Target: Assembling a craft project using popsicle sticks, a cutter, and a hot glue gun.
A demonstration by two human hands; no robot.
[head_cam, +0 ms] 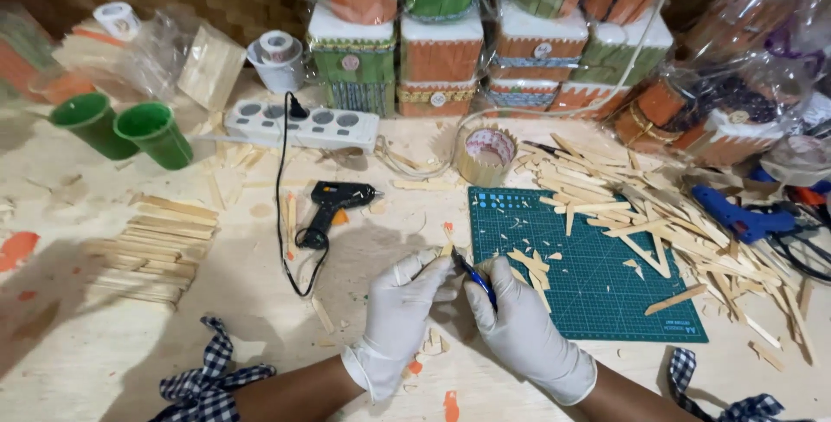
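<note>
Right grip: the right hand [526, 331], in a white glove, is closed round a blue-handled craft knife [474, 277], held like a pen so the blade points toward the other hand.
Left grip: the left hand [400, 309], gloved too, pinches a small wooden stick piece [445, 251] at its fingertips, likely to steady it against the blade.
Where the work sits: both hands meet just off the left edge of the green cutting mat [606, 301], low over the desk [260, 335].
Offcuts: short slivers lie on the mat near the knife, which fits trimming done there.
Stock: a loose heap of wooden sticks [684, 223] spreads over the mat's right side, within reach; a neater stack of sticks [156, 244] lies well to the left.
Glue gun: a black glue gun [333, 206] rests plugged into a white power strip [303, 123], parked away from the cutting.
Background: decorated stick boxes [441, 58] are stacked at the back.
</note>
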